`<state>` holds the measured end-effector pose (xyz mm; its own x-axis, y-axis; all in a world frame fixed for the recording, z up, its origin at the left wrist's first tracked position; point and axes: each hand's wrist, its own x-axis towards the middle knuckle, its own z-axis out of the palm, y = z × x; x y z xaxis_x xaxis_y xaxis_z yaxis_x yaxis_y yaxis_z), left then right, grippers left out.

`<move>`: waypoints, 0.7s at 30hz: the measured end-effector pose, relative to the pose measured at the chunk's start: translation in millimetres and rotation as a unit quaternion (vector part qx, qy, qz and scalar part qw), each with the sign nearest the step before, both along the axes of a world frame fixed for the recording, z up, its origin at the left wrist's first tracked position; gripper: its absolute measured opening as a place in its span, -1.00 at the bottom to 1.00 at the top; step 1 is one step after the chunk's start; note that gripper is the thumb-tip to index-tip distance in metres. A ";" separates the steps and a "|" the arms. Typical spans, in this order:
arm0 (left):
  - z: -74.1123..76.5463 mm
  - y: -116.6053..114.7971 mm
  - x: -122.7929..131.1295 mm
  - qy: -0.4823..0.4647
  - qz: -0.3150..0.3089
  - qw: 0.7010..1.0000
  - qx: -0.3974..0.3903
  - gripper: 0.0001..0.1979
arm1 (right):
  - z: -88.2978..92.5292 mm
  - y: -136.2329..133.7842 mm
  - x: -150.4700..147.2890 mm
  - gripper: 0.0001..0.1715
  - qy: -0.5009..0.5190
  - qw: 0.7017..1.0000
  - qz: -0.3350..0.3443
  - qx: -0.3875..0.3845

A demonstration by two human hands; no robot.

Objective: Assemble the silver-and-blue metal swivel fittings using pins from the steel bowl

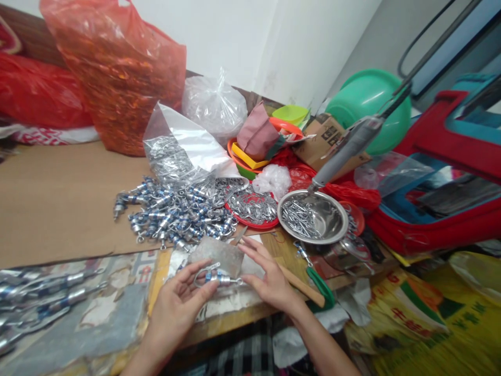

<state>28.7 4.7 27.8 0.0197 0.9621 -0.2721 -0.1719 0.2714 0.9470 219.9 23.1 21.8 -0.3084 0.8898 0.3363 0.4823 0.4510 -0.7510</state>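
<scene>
My left hand (pixel 178 303) pinches a small silver-and-blue metal fitting (pixel 221 278) between thumb and fingers. The fitting has a wire loop at its left and a small eye at its right end. Beside that eye is my right hand (pixel 272 279), its fingers apart; whether the thumb touches the eye I cannot tell. A flat grey metal block (pixel 219 255) lies just behind the fitting on the wooden bench (pixel 219 326). A wooden handle (pixel 303 287) reaches out from under my right hand, which hides its other end.
Behind my hands lies a heap of similar fittings (pixel 176 214). A red tray (pixel 254 225) of small metal parts and a steel bowl (pixel 336 230) of pins stand farther right. A grey tool (pixel 348 149) hangs over the bowl. More fittings (pixel 50 297) lie at left.
</scene>
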 end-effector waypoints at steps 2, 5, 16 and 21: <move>2.7 -0.7 -1.7 0.023 -0.008 1.000 0.003 -0.58 | -1.6 0.7 0.9 -0.46 0.011 1.000 -0.008 0.003; 9.0 -4.5 -2.6 0.049 -0.003 0.999 0.012 -0.61 | 4.2 -8.6 -10.3 -0.68 0.083 0.994 -0.073 0.020; 12.4 -17.8 2.8 0.100 0.048 0.993 0.028 -0.82 | 8.1 -38.1 -33.8 -0.64 -0.026 0.966 0.023 0.256; 15.1 -19.8 7.4 0.057 0.120 0.991 0.019 -0.74 | 10.7 -34.6 -28.8 -0.68 -0.051 0.940 0.060 0.331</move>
<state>36.1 -15.1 42.9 -0.2402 0.9449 -0.2226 -0.1187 0.1990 0.9728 191.2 -11.5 32.5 -0.4531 0.4531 0.7677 0.4523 0.8590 -0.2400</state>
